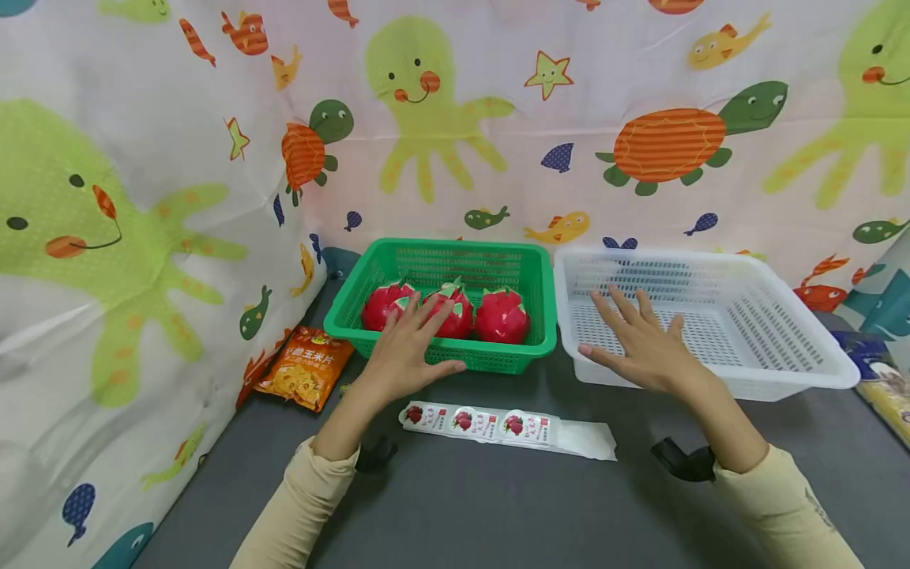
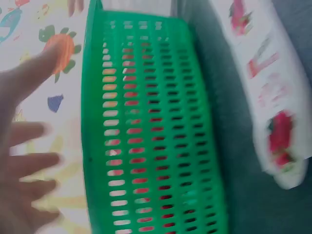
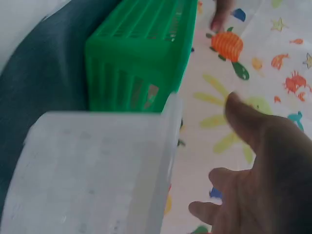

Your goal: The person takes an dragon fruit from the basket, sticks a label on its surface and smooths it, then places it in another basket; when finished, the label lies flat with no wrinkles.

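Note:
In the head view my left hand [image 1: 405,353], fingers spread, hovers over the front rim of a green plastic basket [image 1: 441,352]. Inside that basket sit three red dragon fruits [image 1: 502,316] in a row, the left two partly behind my fingers. My right hand [image 1: 643,348] is spread too, above the near left part of a white plastic basket [image 1: 725,379] with a slotted bottom. Neither hand holds anything. A strip of white stickers [image 1: 498,425] printed with dragon fruits lies on the table in front of the green basket. The left wrist view shows the spread fingers [image 2: 34,161] beside the green basket's rim.
An orange snack bag [image 1: 306,367] lies left of the green basket. At the far right a blue and yellow packet [image 1: 881,379] is partly hidden by the white basket. Behind and to the left hangs a curtain [image 1: 483,103] printed with sea animals. The table [image 1: 512,514] is dark grey.

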Demonstrator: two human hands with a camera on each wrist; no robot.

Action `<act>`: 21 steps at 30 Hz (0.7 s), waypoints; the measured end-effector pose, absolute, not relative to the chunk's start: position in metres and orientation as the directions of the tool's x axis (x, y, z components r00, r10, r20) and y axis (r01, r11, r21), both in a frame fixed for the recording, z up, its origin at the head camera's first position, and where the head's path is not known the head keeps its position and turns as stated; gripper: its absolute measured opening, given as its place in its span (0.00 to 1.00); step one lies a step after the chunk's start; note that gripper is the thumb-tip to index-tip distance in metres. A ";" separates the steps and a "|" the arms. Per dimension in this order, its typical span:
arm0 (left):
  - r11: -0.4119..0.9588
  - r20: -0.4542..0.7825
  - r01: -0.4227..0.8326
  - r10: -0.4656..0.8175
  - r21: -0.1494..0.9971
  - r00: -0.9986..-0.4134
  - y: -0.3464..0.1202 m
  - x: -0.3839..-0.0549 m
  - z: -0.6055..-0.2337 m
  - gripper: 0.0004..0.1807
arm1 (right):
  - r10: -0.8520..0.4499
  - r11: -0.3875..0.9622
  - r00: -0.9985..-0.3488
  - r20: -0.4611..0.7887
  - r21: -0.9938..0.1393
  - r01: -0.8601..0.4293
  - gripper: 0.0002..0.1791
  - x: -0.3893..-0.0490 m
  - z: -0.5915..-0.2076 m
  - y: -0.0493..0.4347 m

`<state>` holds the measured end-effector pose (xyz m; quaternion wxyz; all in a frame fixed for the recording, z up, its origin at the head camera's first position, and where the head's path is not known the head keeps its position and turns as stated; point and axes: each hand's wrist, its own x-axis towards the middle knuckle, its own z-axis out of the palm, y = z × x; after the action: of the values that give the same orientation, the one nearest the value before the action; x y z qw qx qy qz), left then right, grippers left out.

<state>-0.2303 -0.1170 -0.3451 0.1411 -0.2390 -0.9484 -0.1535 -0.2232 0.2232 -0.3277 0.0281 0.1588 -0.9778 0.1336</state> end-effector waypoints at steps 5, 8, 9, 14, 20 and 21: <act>0.539 0.460 0.559 0.321 0.630 -0.828 -0.122 -0.217 -0.355 0.20 | -0.373 0.849 -0.904 0.209 -0.317 -0.423 0.43 -0.244 -0.324 0.181; 0.347 0.271 0.380 0.323 0.858 -0.907 -0.125 -0.220 -0.372 0.17 | -0.376 0.814 -0.904 0.204 -0.393 -0.427 0.42 -0.258 -0.324 0.149; 0.304 0.189 0.291 0.324 0.907 -0.927 -0.125 -0.222 -0.377 0.18 | -0.374 0.810 -0.908 0.188 -0.410 -0.418 0.42 -0.262 -0.325 0.139; 0.078 -0.027 -0.010 0.216 0.997 -0.976 -0.126 -0.235 -0.400 0.24 | -0.318 0.821 -0.943 0.100 -0.468 -0.327 0.47 -0.286 -0.339 0.103; -0.169 -0.046 -0.058 0.077 0.984 -0.996 -0.127 -0.244 -0.407 0.25 | -0.239 0.848 -0.971 -0.005 -0.487 -0.207 0.52 -0.309 -0.354 0.083; -0.180 -0.046 -0.058 0.067 0.982 -0.997 -0.127 -0.245 -0.407 0.25 | -0.226 0.854 -0.974 -0.020 -0.485 -0.188 0.53 -0.313 -0.355 0.081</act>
<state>-0.2448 -0.1267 -0.4075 -0.0406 -0.0037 -0.6389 -0.7682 -0.3126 0.0812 -0.3555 -0.0381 0.1077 -0.9620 0.2478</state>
